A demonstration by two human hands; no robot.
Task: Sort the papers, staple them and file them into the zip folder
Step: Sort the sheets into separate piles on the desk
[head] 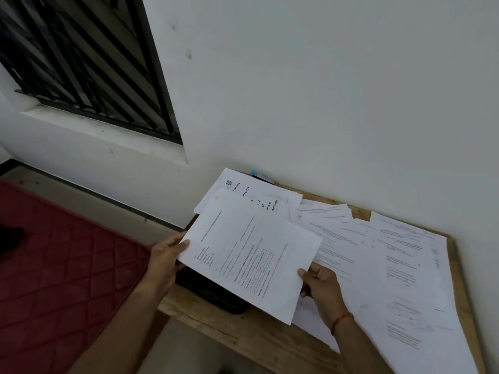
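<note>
sheet (pixel 248 255) held over the folder (pixel 213 294), long axis spanning both hands: left hand (pixel 164 263) pinches 1 short edge, right hand (pixel 321 287) the other.

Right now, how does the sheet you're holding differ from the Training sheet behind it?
The held sheet is lifted, pinched by the left hand and right hand; the Training sheet lies on the table, untouched. The held sheet carries fine print and a small grid; the Training sheet has bold words. Both are white printed pages.
</note>
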